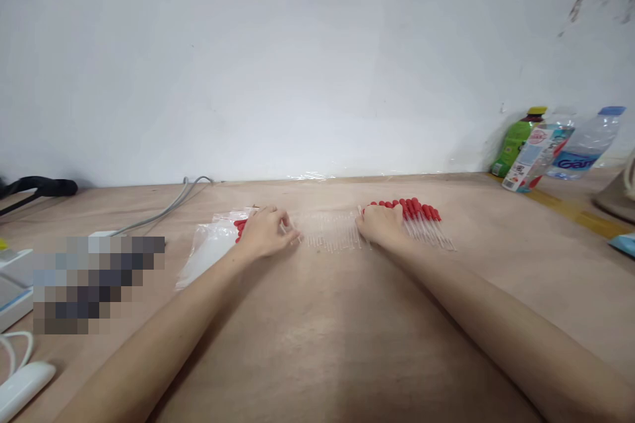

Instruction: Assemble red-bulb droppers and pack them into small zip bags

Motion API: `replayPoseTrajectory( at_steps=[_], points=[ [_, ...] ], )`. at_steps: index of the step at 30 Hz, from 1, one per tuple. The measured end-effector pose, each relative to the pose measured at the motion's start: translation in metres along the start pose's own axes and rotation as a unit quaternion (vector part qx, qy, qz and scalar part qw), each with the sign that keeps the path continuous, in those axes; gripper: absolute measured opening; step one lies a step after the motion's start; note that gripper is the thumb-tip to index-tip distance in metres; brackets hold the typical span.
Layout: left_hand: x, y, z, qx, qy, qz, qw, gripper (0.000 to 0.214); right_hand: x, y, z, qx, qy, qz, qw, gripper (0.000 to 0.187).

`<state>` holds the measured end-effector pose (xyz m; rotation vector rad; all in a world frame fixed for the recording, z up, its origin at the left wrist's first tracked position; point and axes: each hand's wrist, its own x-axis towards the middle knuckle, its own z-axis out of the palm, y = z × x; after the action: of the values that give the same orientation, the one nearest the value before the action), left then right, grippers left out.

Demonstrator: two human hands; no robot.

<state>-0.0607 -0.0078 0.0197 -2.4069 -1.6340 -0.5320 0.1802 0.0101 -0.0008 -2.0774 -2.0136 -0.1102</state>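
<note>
There were two hands, a left hand and a right hand, three bottles, one plastic bag, one grey cable, and red-capped droppers too tightly packed to count.

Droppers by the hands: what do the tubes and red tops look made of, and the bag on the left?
Tubes: clear, glossy, glass or hard plastic; cannot tell which. Red tops: matte, opaque, likely rubber. Bag: thin clear plastic film, wrinkled, shiny.
</note>
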Motion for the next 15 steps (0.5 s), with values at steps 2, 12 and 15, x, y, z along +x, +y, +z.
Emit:
replayPoseTrajectory(
  at_steps=[2,12,15],
  points=[
    [0.003,-0.013,-0.011,0.029,-0.075,0.012,0.997,0.04,-0.01,0.002,0.001,-0.004,0.041,-0.021,0.999,0.03],
    [0.005,-0.022,-0.017,0.046,-0.197,0.015,0.979,0.031,-0.066,0.035,0.024,0.095,0.303,-0.241,0.917,0.019],
    [0.005,-0.023,-0.016,0.049,-0.184,0.012,0.982,0.028,-0.069,0.038,0.024,0.108,0.301,-0.265,0.91,0.019]
  ],
)
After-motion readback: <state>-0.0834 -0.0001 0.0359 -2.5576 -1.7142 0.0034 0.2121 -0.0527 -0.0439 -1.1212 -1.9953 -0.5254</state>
